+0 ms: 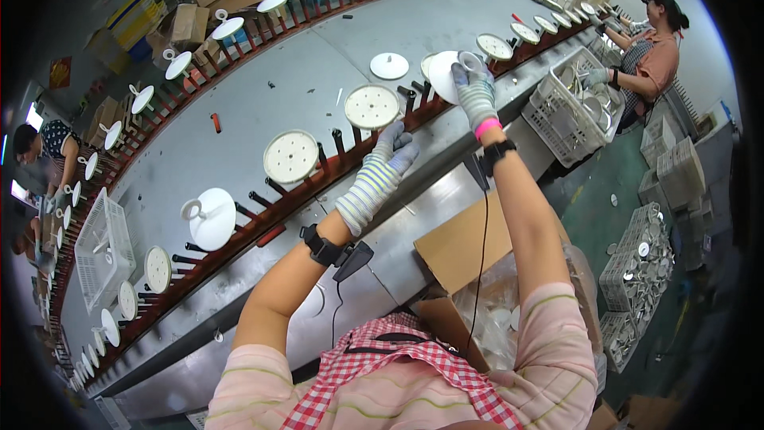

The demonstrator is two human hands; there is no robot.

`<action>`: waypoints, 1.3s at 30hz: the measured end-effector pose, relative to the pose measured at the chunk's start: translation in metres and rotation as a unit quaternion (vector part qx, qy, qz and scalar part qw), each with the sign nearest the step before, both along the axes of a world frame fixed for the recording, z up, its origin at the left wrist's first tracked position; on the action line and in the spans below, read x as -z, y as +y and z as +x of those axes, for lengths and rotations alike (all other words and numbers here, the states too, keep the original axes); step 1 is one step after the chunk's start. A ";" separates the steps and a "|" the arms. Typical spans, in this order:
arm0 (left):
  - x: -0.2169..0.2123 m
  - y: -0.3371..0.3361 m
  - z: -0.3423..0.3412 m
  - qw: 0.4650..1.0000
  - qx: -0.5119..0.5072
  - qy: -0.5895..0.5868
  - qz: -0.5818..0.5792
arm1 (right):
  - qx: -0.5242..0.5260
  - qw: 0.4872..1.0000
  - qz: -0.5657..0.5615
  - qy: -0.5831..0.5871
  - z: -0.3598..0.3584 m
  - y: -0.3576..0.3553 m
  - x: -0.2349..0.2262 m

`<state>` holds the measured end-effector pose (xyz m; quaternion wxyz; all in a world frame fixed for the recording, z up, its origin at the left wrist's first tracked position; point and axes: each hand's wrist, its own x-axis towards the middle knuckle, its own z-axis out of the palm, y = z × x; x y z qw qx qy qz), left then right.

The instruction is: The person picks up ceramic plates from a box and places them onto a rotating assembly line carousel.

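My right hand [476, 97], in a striped grey work glove, grips a white disc with a ring handle [443, 78] at the near edge of a curved conveyor. The disc is tilted, and the ring lies by my fingertips. My left hand [377, 177], gloved alike, reaches over the conveyor's red-brown rail [342, 172] with loosely bent fingers, apparently holding nothing. Just beyond its fingertips lies a round cream plate with small holes [372, 107]. A similar holed plate [290, 156] sits to its left. A plain white disc [389, 66] lies flat on the grey table.
Black pegs [337, 142] line the rail, several carrying discs. Farther left is a ringed white disc [212, 221]; a white crate [102, 251] stands beyond. A co-worker [649, 60] at right works over a crate of parts [549, 115]. An opened cardboard box [464, 240] stands before me.
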<state>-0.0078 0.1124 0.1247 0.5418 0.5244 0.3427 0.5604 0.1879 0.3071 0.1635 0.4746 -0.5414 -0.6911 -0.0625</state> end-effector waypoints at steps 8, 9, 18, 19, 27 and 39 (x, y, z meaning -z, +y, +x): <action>0.013 0.111 -0.030 0.969 -0.172 0.174 0.020 | 0.039 0.899 -0.196 -0.389 -0.097 0.008 0.005; -0.011 0.116 -0.024 0.977 -0.150 0.143 -0.052 | 0.022 0.922 -0.220 -0.318 -0.091 0.007 0.011; 0.012 0.215 -0.052 0.929 -0.193 0.297 -0.103 | -0.267 0.957 -0.006 -0.110 -0.093 -0.002 0.045; 0.015 0.213 -0.069 0.888 -0.197 0.412 -0.059 | -0.272 0.954 -0.086 -0.091 -0.111 -0.005 0.038; 0.052 0.190 -0.135 0.842 -0.220 0.493 0.007 | -0.210 0.911 -0.268 -0.233 -0.184 0.002 0.025; 0.067 0.129 -0.232 0.919 -0.322 0.225 -0.037 | -0.310 0.914 -0.260 -0.047 -0.133 -0.185 0.063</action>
